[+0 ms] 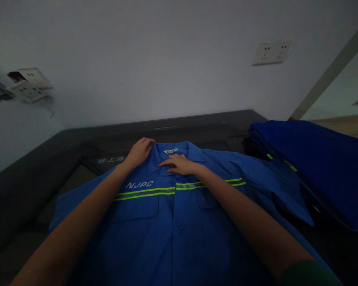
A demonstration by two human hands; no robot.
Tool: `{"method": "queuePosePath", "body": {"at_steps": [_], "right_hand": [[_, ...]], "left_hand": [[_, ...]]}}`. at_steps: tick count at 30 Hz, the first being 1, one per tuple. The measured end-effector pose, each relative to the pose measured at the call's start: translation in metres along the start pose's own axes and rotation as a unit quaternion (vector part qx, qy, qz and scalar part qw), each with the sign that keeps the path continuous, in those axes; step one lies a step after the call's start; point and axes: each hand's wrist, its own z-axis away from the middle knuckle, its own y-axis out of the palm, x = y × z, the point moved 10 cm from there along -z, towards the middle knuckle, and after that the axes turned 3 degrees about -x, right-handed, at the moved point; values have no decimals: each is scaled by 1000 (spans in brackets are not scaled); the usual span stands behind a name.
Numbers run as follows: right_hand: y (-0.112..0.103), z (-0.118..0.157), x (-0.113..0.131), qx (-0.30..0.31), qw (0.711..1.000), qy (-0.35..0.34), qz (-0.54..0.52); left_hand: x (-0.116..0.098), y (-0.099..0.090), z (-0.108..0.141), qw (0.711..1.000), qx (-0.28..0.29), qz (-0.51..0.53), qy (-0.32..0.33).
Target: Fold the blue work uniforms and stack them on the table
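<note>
A blue short-sleeved work shirt (pixel 137 234) lies front side up before me, its collar pointing away. It bears yellow-green and grey reflective stripes and the white letters NJPC on the chest. At the collar's left corner is my left hand (pixel 140 151), its fingers bent together over the cloth edge. My right hand (pixel 180 164) rests at the neck opening, just below the white collar label (pixel 170 151). Its index finger stretches left across the collar, while the other fingers are partly bent. One button (pixel 181 225) shows on the front below the stripes.
The shirt lies on a dark padded surface (pixel 59 159) with white lettering near its back. Darker blue folded clothing (pixel 310 159) is heaped at the right. A pale wall (pixel 167 71) stands behind, with a socket plate (pixel 273 52) at right and sockets (pixel 30 91) at left.
</note>
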Motion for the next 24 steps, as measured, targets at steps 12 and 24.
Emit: {"method": "queuePosePath", "body": {"at_steps": [12,24], "right_hand": [[-1,0,-2,-2,1000,12,4],[0,-2,-5,-6,1000,-6,-10]], "left_hand": [[25,51,-26,993,66,102,5],[23,37,-36,980,109,165,24]]}}
